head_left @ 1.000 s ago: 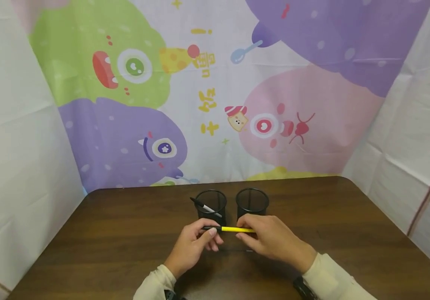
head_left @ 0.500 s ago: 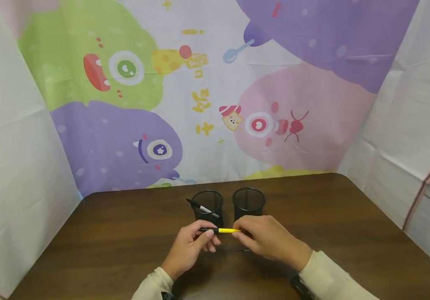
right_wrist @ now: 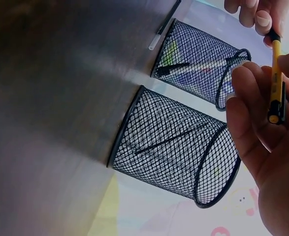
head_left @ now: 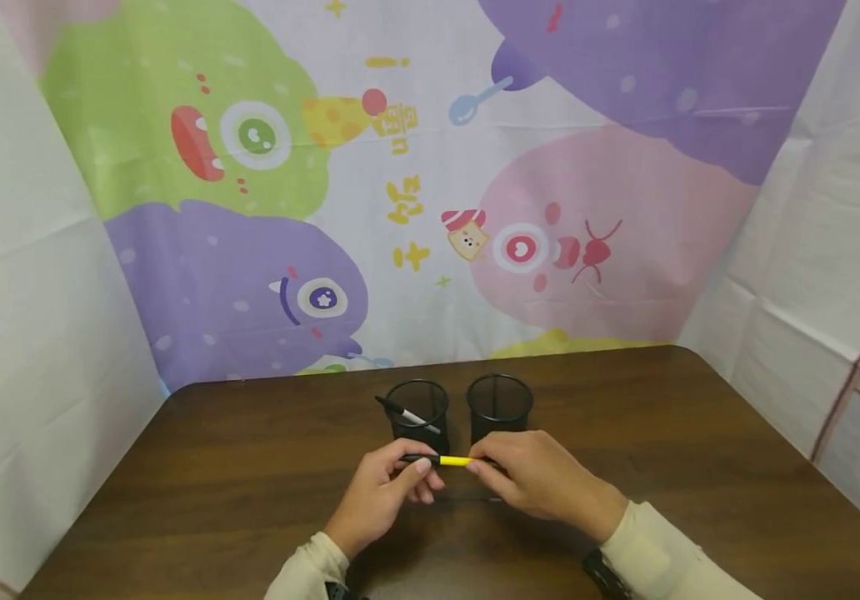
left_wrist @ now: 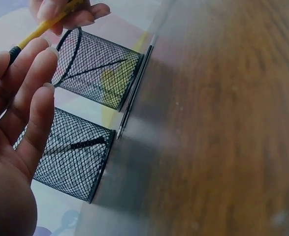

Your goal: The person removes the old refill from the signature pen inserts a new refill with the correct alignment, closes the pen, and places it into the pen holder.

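Between both hands, in front of the cups, a yellow pen point(head_left: 454, 461) with a black grip lies roughly level. My left hand point(head_left: 381, 497) pinches its black grip end between thumb and fingers. At the other end my right hand point(head_left: 550, 483) pinches the yellow barrel; the right wrist view shows the black clip and push-button end of the pen point(right_wrist: 275, 73) by the palm. Below the hands, a thin dark pen refill point(left_wrist: 136, 91) with a clear end lies on the table beside the cup bases.
Two black mesh pen cups stand behind the hands. The left cup point(head_left: 409, 433) holds a black-and-white pen point(head_left: 403, 411) leaning on its rim; the right cup point(head_left: 499, 423) is partly covered by the right hand. A cartoon-print cloth point(head_left: 430, 325) rises behind the brown table point(head_left: 250, 467).
Less of the yellow barrel shows between the hands than a second ago, and a dark part now appears under my right fingers. Both hands stay in about the same place; the view shifts slightly.
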Demonstrator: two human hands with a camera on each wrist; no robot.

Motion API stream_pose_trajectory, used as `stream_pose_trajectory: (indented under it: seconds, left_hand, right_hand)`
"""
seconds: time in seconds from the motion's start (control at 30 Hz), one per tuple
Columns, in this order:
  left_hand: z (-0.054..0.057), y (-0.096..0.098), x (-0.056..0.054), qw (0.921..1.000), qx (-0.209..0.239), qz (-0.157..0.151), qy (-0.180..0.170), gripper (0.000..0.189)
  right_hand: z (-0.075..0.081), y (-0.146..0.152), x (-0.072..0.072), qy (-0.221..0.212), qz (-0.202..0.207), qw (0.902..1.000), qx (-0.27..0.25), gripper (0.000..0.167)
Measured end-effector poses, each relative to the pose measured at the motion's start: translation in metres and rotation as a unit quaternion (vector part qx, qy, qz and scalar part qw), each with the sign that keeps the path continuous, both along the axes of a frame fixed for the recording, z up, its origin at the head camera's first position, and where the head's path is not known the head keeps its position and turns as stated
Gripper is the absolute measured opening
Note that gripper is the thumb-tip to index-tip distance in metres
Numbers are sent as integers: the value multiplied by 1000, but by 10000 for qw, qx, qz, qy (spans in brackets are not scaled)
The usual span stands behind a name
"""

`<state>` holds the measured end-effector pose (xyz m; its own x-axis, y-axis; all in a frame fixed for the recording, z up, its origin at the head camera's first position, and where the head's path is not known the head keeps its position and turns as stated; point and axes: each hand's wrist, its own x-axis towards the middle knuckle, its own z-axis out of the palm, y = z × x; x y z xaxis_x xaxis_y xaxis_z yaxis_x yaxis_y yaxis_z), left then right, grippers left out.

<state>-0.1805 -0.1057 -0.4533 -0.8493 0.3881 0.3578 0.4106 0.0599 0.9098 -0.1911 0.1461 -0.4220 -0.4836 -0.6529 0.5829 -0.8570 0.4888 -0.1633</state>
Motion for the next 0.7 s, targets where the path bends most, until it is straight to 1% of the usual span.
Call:
stream_pose_trajectory:
  seconds: [0.17, 0.27, 0.4, 0.6, 0.7]
  left_hand:
    - [1, 0, -1, 10000, 32, 36, -28, 17]
    - [2, 1, -1, 10000, 19, 41, -35, 17]
    - [3, 1, 0, 10000, -11, 41, -63, 17]
    - [1, 2, 2, 9999, -68, 5, -139, 17]
    - [1, 2, 2, 9999, -76, -13, -94, 17]
  right_hand:
    - [0, 1, 0, -149, 28, 9998, -112, 15]
    - [1, 1, 0, -121, -15, 9999, -110, 19]
    - [1, 0, 1, -119, -68, 9999, -80, 17]
    - [0, -1, 4, -207, -205, 9996, 9, 13]
    - [0, -1, 4, -203, -192, 9996, 16, 12]
